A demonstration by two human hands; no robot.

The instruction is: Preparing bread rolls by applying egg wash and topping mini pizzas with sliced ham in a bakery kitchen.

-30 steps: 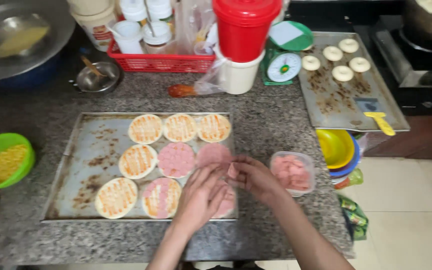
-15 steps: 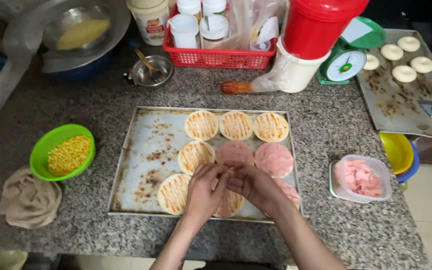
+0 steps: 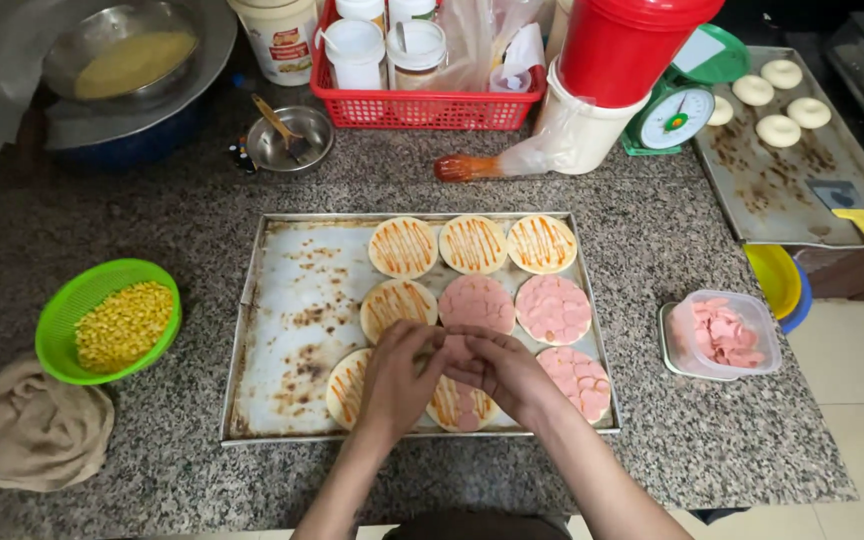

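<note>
Speckled granite counter (image 3: 152,200), baking tray (image 3: 292,330), left hand (image 3: 397,375) and right hand (image 3: 502,372) pinching pink sausage slices (image 3: 457,350) together above a half-topped dough round (image 3: 462,405)

We observe even, moderately bright illumination from above. Shadows are soft and short; the hands (image 3: 447,372) cast only a faint shadow on the baking tray (image 3: 292,320). We note mild glare on the steel bowl (image 3: 132,60) at 11 o'clock and a sheen on the red lid (image 3: 632,40) at 1 o'clock. The centre is reasonably sharp; the fingers are slightly blurred. Wide-angle distortion bends the table (image 3: 152,220) edges near the frame borders.
</note>
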